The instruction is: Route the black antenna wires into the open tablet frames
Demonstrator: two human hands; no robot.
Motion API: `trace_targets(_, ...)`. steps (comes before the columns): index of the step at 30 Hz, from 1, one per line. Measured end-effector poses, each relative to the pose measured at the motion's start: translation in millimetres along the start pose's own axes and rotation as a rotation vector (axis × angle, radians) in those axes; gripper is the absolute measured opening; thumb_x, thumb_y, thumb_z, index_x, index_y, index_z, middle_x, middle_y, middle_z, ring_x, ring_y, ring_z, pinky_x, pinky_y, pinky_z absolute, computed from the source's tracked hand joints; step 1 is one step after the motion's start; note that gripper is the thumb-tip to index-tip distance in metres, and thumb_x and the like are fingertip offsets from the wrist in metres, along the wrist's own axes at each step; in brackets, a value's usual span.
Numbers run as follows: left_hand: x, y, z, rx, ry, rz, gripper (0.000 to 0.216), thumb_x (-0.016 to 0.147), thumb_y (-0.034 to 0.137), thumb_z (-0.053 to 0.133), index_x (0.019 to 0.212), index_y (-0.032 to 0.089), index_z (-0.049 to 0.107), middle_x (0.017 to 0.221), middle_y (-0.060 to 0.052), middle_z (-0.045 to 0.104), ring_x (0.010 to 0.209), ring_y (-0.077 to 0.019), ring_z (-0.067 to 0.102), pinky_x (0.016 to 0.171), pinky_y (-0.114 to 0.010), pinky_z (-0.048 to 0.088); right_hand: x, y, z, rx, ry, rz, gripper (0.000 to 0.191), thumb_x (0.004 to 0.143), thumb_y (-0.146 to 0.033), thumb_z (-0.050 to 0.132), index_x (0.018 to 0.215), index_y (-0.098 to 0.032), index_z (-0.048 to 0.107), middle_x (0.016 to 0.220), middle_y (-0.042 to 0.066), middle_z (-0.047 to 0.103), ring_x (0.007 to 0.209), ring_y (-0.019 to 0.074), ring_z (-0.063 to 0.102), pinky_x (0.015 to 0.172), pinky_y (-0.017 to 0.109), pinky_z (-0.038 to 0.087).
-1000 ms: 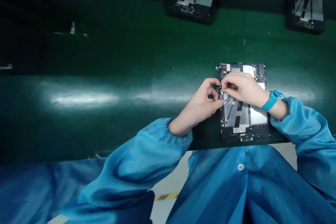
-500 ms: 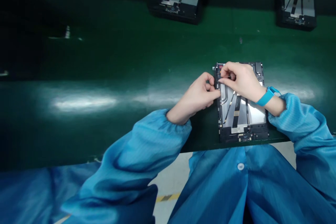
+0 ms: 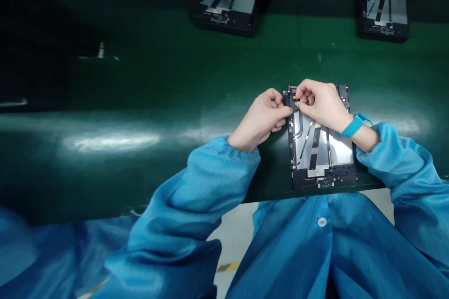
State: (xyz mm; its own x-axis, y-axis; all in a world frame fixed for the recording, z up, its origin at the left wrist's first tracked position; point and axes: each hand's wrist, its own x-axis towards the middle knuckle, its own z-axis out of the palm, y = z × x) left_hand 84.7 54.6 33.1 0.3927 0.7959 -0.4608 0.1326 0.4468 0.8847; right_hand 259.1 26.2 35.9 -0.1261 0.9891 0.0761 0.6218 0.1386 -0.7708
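Observation:
An opened tablet [image 3: 322,152], with a silver inner plate, dark flat ribbon cables and a black frame, lies face-down at the table's front edge. My left hand [image 3: 268,114] is curled at its upper left edge, thumb reaching onto the frame. Over the tablet's upper left part, my right hand [image 3: 321,103] has thumb and forefinger closed in a pinch close to the left thumb. A thin dark cable [image 3: 299,124] runs down from beneath the fingertips. Whatever lies between the fingers of either hand is too small to tell. A blue band [image 3: 353,125] circles my right wrist.
On the green table [image 3: 168,84], a stack of similar opened tablets [image 3: 228,0] stands at the back, with another stack [image 3: 384,7] at the back right. Blue fabric [image 3: 63,252] shows below the table's edge at lower left.
My left hand has moved slightly up along the tablet's left edge, its thumb now nearer the right fingertips. My right hand has barely shifted. The whole view has moved a little.

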Motion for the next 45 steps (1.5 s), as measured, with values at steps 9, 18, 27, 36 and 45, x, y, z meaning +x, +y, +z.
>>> trace_targets(9,3.6,2.4,5.6,0.105,0.018,-0.028,0.040,0.084,0.011,0.073,0.088,0.027,0.037,0.043,0.014,0.044,0.032,-0.0084,0.042,0.034,-0.017,0.026,-0.6,8.1,-1.3,-0.030,0.013,-0.020,0.013,0.081,-0.007,0.062,0.086,-0.020,0.062,0.080,-0.001,0.069,0.071,0.0150,0.060,0.076,0.029,0.043)
trace_targets(18,5.0,6.6,25.4,0.093,0.130,-0.081,0.040,0.083,0.011,0.071,0.083,0.027,0.034,0.047,0.014,0.034,0.033,-0.0066,0.033,0.036,-0.018,0.018,-17.9,15.1,-13.3,-0.162,0.203,-0.111,0.018,0.085,-0.014,0.060,0.100,-0.023,0.066,0.109,0.009,0.073,0.106,0.0279,0.065,0.099,0.045,0.051)
trace_targets(27,-33.7,-4.0,-5.2,0.651,0.138,0.157,0.021,0.086,0.031,0.070,0.103,0.019,0.066,0.096,-0.006,0.070,0.084,-0.0212,0.066,0.079,-0.033,0.056,-126.9,30.2,-64.1,0.001,0.269,0.501,0.053,0.081,-0.053,0.078,0.120,-0.019,0.072,0.109,0.011,0.076,0.074,0.0202,0.067,0.075,0.043,0.061)
trace_targets(36,-29.6,-19.8,-10.5,0.236,0.081,0.145,0.073,0.081,0.036,0.074,0.149,0.017,0.055,0.119,-0.011,0.074,0.096,-0.0239,0.073,0.081,-0.034,0.062,-118.0,5.3,-35.2,0.458,0.033,0.607,0.039,0.071,-0.045,0.091,0.100,-0.021,0.079,0.095,0.007,0.083,0.086,0.0238,0.080,0.084,0.039,0.067)
trace_targets(45,-56.6,71.8,-144.0,0.309,0.497,-0.294,0.062,0.064,0.008,0.083,0.118,0.031,0.061,0.085,0.003,0.076,0.066,-0.0224,0.071,0.060,-0.033,0.060,8.1,62.5,-54.6,1.061,0.510,0.610,0.021,0.079,-0.018,0.077,0.097,-0.021,0.066,0.093,0.002,0.074,0.089,0.0149,0.074,0.095,0.032,0.065)
